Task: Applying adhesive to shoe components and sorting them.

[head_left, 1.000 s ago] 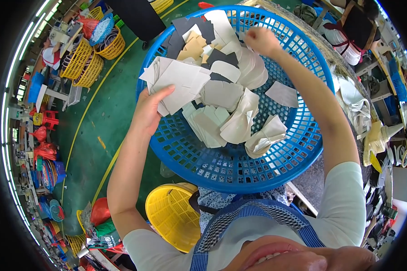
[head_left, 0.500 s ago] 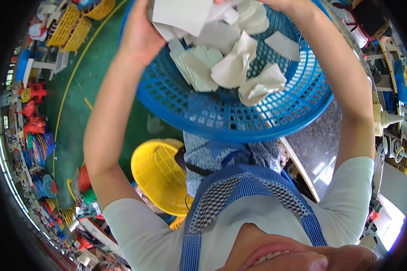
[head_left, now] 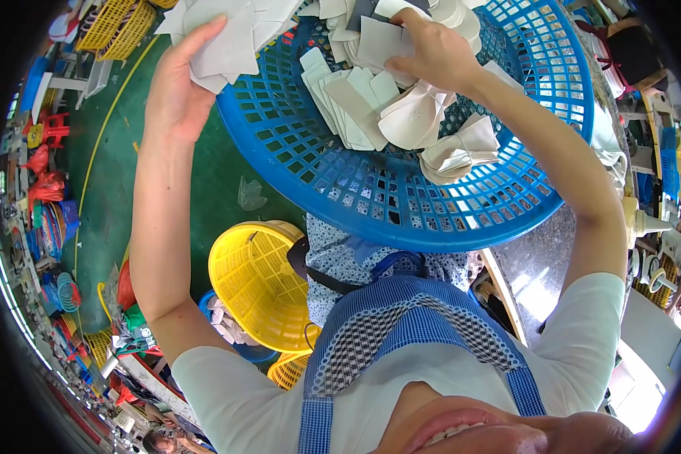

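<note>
My left hand (head_left: pixel 180 87) is closed round a loose fan of pale grey-white cut pieces (head_left: pixel 227 45), held up beyond the left rim of a large blue plastic basket (head_left: pixel 340 204). The pieces are thin and flat, fabric or leather-like; I cannot tell which. Inside the basket my right hand (head_left: pixel 443 57) grips the edge of a pale squarish piece (head_left: pixel 382 44) between thumb and fingers. Below that hand lie a fanned stack of cut pieces (head_left: pixel 352 106), a curved bundle (head_left: pixel 412 121) and another tied-looking bundle (head_left: pixel 460 150).
A yellow basket (head_left: pixel 257 284) stands low at my left, beside a blue tub (head_left: pixel 257 352) of pale scraps. A dark speckled tabletop (head_left: pixel 533 227) lies under the basket's right side. Green floor (head_left: pixel 212 189) spreads to the left, with yellow baskets (head_left: pixel 117 30) farther off.
My left hand has moved left, carrying its pieces out past the basket's rim. My right hand has come down into the basket onto a pale piece. The basket appears shifted slightly to the right.
</note>
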Tool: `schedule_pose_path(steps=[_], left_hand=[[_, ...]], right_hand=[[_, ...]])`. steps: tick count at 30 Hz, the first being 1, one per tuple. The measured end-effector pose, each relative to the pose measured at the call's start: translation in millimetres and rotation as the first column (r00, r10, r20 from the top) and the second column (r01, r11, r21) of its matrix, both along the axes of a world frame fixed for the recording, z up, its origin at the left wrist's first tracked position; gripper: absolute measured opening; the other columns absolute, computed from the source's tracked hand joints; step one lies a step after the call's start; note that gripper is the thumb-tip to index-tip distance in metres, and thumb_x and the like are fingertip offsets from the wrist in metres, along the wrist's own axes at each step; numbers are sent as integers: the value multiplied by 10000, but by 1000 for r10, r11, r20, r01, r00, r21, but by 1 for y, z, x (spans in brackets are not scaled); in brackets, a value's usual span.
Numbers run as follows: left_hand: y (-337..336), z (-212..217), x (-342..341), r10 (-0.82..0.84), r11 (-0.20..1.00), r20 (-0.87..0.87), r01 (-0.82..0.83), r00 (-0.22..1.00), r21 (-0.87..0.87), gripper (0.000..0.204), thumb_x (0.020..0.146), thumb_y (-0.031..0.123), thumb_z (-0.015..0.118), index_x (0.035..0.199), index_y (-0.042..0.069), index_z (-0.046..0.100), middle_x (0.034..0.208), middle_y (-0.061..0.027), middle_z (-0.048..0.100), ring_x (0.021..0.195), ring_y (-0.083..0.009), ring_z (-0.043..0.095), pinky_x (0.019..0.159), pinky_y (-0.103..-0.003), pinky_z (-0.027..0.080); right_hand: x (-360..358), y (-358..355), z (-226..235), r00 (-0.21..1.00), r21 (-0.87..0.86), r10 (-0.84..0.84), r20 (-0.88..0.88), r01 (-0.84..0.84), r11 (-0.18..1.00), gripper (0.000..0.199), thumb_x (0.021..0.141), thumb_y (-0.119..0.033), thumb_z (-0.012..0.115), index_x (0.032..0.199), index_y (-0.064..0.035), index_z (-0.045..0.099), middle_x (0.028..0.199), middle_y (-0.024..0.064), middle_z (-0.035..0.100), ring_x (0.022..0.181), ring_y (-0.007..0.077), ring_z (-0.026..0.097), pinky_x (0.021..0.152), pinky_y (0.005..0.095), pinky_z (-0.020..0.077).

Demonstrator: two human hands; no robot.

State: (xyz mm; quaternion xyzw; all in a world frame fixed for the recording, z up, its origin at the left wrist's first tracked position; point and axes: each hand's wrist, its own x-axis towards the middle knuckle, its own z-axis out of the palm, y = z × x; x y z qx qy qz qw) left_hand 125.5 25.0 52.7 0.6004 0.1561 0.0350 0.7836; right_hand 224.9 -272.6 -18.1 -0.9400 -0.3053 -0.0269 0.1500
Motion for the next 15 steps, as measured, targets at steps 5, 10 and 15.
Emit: schedule_pose_path(steps=[5, 10, 15], left_hand=[[-3, -1, 5, -42, 999, -4, 42, 999, -4, 469, 890, 234, 705, 1287, 21, 575, 1232, -58, 639, 1127, -165, 607, 953, -315, 466], [0, -4, 10, -95, 995, 14, 94, 995, 32, 494, 898, 267, 696, 1305, 20, 564, 1245, -62, 634, 1145, -171, 599, 972, -331, 454], [-44, 8, 28, -140, 979, 68, 148, 988, -140, 527, 910, 308, 687, 1330, 24, 541, 1259, -68, 625, 1143, -176, 602, 976, -340, 454]], right_hand=[[30, -7, -2, 889, 220, 150, -433, -57, 974, 568, 761, -286, 763, 1252, -59, 587, 1062, 165, 700, 936, 316, 686, 885, 399, 541], [39, -18, 72, 386, 675, 572, -724, 568, 471, 435, 944, -230, 618, 1299, 12, 547, 1169, 128, 685, 1022, 240, 688, 946, 369, 546], [22, 16, 128, 572, 825, 619, -538, 208, 525, 338, 947, -270, 651, 1153, -2, 647, 989, 96, 724, 877, 157, 717, 765, 265, 596]])
